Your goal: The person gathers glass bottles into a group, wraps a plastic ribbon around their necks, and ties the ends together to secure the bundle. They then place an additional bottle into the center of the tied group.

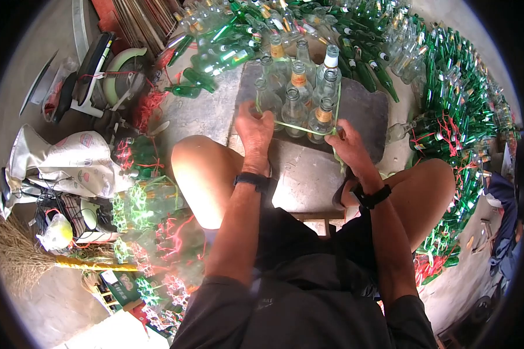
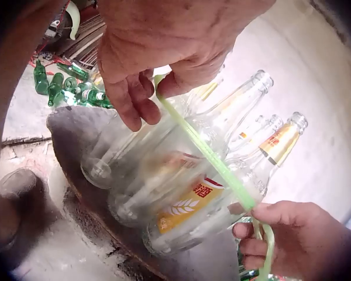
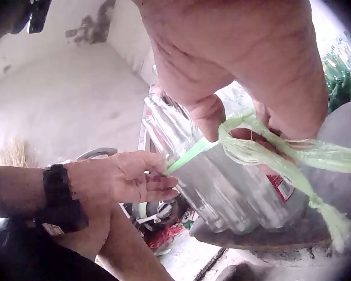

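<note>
Several clear glass bottles [image 1: 294,107] stand upright in a tight group on a dark board [image 1: 364,125] before the person's knees. A light green plastic strap [image 2: 213,161] runs around the group and across its near side. The left hand [image 1: 254,131] pinches the strap at the group's left near corner, between thumb and curled fingers. At the right near corner the right hand [image 1: 350,148] grips the strap; in the right wrist view a loop and a knotted loose end [image 3: 333,222] hang from its fingers. Some bottles carry gold and red labels [image 2: 190,205].
Green bottles [image 1: 460,87] lie heaped at the back and right. Bundles of bottles tied with coloured strips [image 1: 148,203] stand at the left, beside a white sack [image 1: 81,163] and a straw broom [image 1: 23,247]. A fan-like device [image 1: 122,72] is at the upper left.
</note>
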Action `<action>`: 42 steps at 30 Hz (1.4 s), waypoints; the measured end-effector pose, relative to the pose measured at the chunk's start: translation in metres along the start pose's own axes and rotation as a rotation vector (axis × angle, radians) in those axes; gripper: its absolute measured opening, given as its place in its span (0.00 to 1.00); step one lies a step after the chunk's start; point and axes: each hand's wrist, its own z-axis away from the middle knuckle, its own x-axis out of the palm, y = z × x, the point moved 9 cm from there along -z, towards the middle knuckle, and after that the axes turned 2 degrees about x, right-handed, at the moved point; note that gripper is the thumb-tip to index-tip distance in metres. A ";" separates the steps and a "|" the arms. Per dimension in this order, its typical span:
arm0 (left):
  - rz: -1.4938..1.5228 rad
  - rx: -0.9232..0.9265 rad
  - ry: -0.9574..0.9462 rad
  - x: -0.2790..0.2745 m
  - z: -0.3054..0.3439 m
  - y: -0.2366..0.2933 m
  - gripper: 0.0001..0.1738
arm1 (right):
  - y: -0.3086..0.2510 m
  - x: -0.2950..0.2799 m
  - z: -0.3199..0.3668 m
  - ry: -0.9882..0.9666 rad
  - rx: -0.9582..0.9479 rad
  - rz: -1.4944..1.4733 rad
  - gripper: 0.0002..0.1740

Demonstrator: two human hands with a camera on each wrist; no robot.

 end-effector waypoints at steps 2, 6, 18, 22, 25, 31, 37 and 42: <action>-0.026 0.019 0.021 -0.003 0.000 0.000 0.28 | 0.005 0.000 -0.006 0.011 -0.029 -0.030 0.23; -0.019 0.052 0.045 -0.003 -0.003 -0.001 0.26 | 0.003 0.000 -0.006 -0.042 -0.085 -0.044 0.23; 0.268 -0.120 -0.012 -0.005 0.004 0.001 0.25 | -0.002 0.003 -0.001 -0.014 -0.079 -0.054 0.22; 0.347 -0.219 0.004 -0.006 0.006 0.001 0.25 | -0.001 0.003 -0.002 -0.034 -0.050 -0.049 0.27; 0.330 -0.239 -0.002 -0.007 0.007 0.003 0.25 | 0.000 0.004 -0.002 -0.074 -0.039 -0.061 0.31; 0.464 -0.275 -0.003 -0.005 0.008 -0.007 0.24 | 0.005 0.003 -0.002 -0.091 0.014 -0.106 0.30; 0.553 -0.336 -0.013 -0.004 0.010 -0.011 0.25 | 0.004 0.005 0.001 -0.128 0.053 -0.193 0.26; 0.592 -0.368 -0.023 -0.004 0.008 -0.020 0.24 | 0.005 0.006 0.001 -0.128 0.054 -0.211 0.26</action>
